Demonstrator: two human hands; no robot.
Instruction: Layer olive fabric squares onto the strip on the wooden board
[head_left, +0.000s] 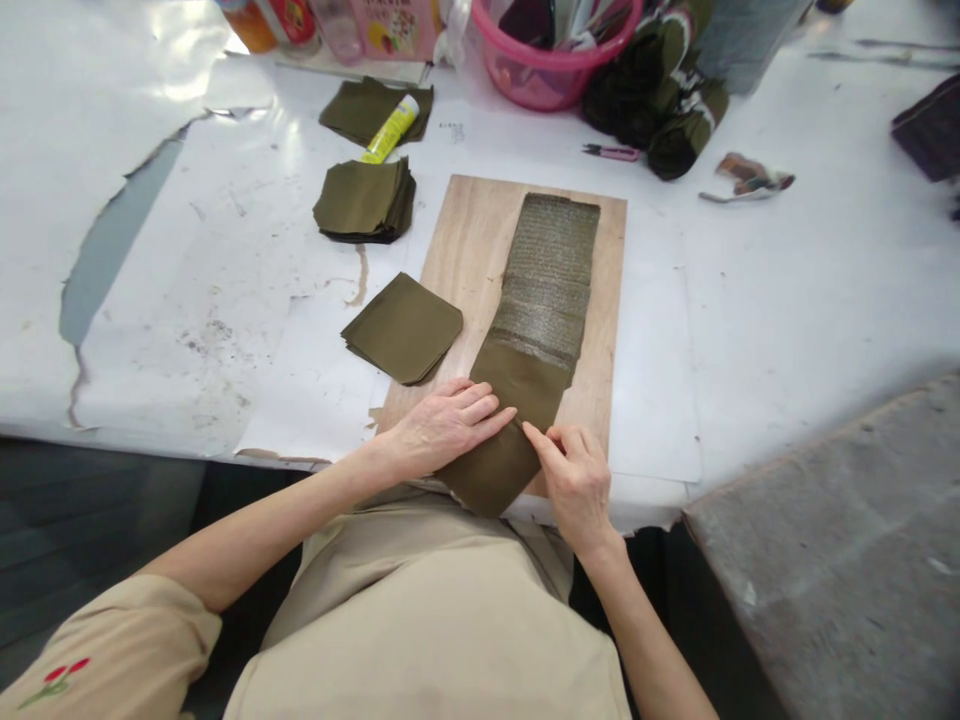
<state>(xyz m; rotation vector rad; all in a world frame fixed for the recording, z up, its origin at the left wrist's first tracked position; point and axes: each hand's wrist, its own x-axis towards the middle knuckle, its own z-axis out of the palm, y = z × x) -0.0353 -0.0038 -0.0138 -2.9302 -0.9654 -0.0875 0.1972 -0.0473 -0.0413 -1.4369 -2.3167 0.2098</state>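
Observation:
On the wooden board (469, 245) lies a long strip of olive fabric (549, 260), its far part covered with pale, shiny streaks and its near part plain. A loose olive fabric piece (491, 478) with a pointed near corner overlaps the strip's near end and hangs past the board's front. My left hand (439, 428) rests on it with the fingers stretched out flat. With thumb and index finger, my right hand (577, 478) pinches the right edge of that piece. Left of the board sits a small stack of olive fabric pieces (405, 330).
Farther back are a thicker fabric stack (364, 200), another stack (352, 108) and a yellow glue stick (391, 130). A pink basket (525, 85) of tools, dark rolled fabric bundles (679, 140) and pink thread snips (611, 152) stand behind the board. A grey surface (847, 560) lies at right.

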